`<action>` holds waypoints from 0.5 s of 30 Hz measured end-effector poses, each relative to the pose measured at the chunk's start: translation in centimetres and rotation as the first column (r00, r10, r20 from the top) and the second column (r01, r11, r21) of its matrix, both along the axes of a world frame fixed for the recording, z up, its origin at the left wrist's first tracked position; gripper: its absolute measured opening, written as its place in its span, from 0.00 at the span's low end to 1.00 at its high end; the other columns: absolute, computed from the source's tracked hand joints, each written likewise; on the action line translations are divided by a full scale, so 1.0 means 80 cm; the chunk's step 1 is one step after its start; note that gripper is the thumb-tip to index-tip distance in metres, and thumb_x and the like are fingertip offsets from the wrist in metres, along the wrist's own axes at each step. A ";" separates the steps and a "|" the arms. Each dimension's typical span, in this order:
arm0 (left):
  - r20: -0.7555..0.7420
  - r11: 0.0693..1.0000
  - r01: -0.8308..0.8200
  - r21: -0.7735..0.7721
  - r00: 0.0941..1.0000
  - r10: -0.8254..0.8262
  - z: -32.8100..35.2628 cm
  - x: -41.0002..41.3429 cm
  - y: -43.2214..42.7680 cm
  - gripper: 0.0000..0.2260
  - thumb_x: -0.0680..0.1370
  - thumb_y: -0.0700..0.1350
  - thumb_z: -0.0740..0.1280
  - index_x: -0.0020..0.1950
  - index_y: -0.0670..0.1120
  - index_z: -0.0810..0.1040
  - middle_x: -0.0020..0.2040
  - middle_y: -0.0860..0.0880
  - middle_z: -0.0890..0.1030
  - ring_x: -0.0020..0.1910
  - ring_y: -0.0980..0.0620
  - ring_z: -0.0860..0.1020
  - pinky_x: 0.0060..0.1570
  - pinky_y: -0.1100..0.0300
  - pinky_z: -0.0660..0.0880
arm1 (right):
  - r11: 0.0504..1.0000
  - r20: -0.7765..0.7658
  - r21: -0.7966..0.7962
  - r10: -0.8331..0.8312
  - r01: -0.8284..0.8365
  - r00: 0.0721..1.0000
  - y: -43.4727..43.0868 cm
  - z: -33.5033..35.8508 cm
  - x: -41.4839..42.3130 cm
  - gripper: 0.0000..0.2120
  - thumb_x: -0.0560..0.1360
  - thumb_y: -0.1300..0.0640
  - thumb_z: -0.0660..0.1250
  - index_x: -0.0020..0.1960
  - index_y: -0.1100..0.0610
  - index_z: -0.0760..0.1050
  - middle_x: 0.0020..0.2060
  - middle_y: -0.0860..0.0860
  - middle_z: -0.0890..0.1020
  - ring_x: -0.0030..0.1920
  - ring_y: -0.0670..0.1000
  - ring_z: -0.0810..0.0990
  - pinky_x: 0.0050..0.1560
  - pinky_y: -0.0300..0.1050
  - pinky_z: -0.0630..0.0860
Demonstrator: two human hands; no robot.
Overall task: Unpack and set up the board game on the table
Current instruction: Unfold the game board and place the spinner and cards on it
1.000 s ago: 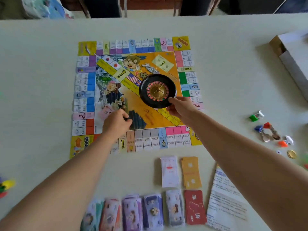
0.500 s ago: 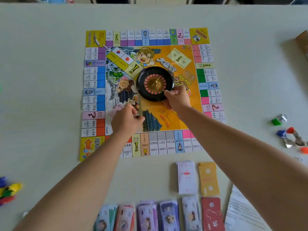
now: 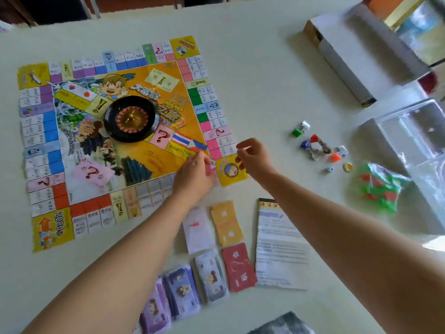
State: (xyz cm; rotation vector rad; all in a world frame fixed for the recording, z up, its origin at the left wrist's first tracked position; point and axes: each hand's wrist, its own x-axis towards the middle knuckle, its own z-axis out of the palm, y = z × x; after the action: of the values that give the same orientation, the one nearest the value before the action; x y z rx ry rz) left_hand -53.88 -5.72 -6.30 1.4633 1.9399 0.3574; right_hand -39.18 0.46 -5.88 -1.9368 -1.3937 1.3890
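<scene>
The board is spread flat on the table, and a black roulette wheel is set on its middle. The left hand is laid over the board's near edge, just beside its near right corner, with the fingers bent down. A small white and red bit is seen at its fingertips, but whether it is pinched cannot be told through the blur. The right hand is held just above that same corner, apart from the left hand, its fingers curled and drawn together. Something small and pale is seen at their tips, and a grip on it cannot be made out.

In front of the board, on the near side, a white card stack and an orange card stack are laid side by side. A red card stack and purple banknote stacks are placed nearer still. A printed sheet is laid right of the cards. Well to the right of the board, coloured playing pieces, a gold coin and a bag of green and red parts are scattered. A cardboard box and a clear plastic tray are found beyond them.
</scene>
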 end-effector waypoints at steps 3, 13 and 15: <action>-0.001 0.999 0.031 0.011 1.000 -0.031 -0.009 0.052 0.008 0.11 0.76 0.43 0.67 0.57 0.42 0.73 0.54 0.40 0.78 0.55 0.40 0.75 0.45 0.52 0.69 | 0.994 0.145 -0.005 -0.105 0.106 0.984 -0.003 -0.010 0.089 0.03 0.70 0.55 0.62 0.41 0.48 0.69 0.38 0.54 0.79 0.42 0.60 0.81 0.46 0.57 0.79; -0.240 0.997 0.002 -0.077 0.971 -0.020 -0.044 0.103 0.027 0.12 0.76 0.46 0.67 0.57 0.45 0.72 0.61 0.39 0.72 0.58 0.38 0.72 0.54 0.50 0.72 | 0.954 0.491 0.000 -0.261 0.299 0.831 -0.023 -0.019 0.255 0.21 0.78 0.49 0.59 0.64 0.61 0.61 0.58 0.61 0.77 0.58 0.64 0.77 0.55 0.51 0.73; -0.265 0.997 0.002 -0.082 0.964 -0.023 -0.044 0.105 0.027 0.12 0.76 0.46 0.67 0.57 0.45 0.71 0.61 0.39 0.71 0.59 0.38 0.71 0.54 0.50 0.71 | 0.961 0.496 -0.008 -0.237 0.278 0.835 -0.020 -0.022 0.260 0.19 0.78 0.49 0.59 0.62 0.60 0.65 0.57 0.60 0.78 0.57 0.63 0.77 0.54 0.51 0.73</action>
State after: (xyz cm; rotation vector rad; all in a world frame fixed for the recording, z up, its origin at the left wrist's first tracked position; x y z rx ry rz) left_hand -45.45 -3.54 -9.84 1.5333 2.1267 0.0761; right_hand -18.40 -1.12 -7.65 -2.5471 -1.2158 0.8674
